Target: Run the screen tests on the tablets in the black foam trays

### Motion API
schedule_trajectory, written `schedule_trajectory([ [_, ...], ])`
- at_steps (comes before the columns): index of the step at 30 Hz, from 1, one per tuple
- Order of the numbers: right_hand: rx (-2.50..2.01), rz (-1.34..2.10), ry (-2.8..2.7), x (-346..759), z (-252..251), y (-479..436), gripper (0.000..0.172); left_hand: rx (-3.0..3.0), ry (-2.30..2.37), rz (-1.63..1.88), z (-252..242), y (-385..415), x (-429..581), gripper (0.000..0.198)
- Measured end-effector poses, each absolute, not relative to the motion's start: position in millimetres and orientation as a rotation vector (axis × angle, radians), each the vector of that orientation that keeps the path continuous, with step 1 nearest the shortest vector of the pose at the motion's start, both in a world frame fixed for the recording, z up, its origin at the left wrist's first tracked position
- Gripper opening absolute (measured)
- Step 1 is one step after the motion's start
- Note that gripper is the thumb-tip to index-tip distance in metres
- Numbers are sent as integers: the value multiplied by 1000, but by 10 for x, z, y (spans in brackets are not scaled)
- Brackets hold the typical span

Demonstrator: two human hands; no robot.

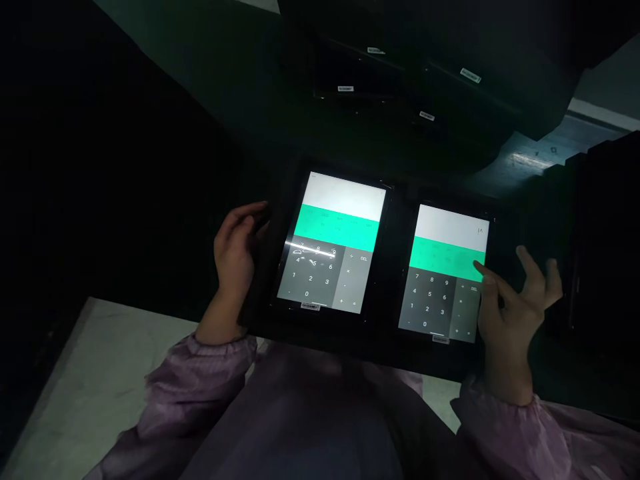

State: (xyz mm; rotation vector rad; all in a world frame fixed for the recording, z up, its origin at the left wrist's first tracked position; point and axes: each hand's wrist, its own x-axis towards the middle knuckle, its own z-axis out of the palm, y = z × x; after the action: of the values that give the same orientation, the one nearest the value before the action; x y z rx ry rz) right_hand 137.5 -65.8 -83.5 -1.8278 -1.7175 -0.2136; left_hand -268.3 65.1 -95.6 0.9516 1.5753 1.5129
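Right hand (515, 300) fingers spread, thumb touching right tablet (445, 273) screen.

dim room; pale floor (90, 380) below, dark shelving (400, 87) above, perhaps racks.

I see a dark tray (380, 347) carrying two lit tablets side by side: the left tablet (330, 243) farther, the right tablet (445, 273) nearer.

A dark overhanging shelf (450, 80) crowds the far side; the pale bench (100, 380) lies open near left.
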Motion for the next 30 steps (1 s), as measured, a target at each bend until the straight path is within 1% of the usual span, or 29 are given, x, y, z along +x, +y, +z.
schedule_trajectory([
  [6,-1764,-283,-1595,1317,-750,-694,29,958,1557,1440,-1001,642,-2740,16],
  [9,-1702,-219,-1716,1145,-688,-719,29,984,1549,1434,-1010,637,-2749,17],
  [12,-1598,-169,-1873,977,-691,-705,24,987,1535,1444,-1009,638,-2743,19],
  [14,-1557,-175,-1908,921,-722,-675,22,982,1538,1437,-1000,637,-2738,20],
  [18,-1561,-197,-1889,911,-766,-634,24,973,1547,1424,-964,632,-2728,19],
  [21,-1592,-126,-1944,888,-754,-640,23,999,1592,1392,-939,633,-2722,16],
  [24,-1628,-17,-2042,878,-729,-651,26,1008,1604,1391,-930,638,-2715,17],
  [26,-1644,-31,-1992,936,-721,-657,28,985,1599,1400,-931,641,-2709,18],
  [30,-1811,-166,-1621,1190,-750,-673,34,945,1601,1429,-936,649,-2698,16],
])
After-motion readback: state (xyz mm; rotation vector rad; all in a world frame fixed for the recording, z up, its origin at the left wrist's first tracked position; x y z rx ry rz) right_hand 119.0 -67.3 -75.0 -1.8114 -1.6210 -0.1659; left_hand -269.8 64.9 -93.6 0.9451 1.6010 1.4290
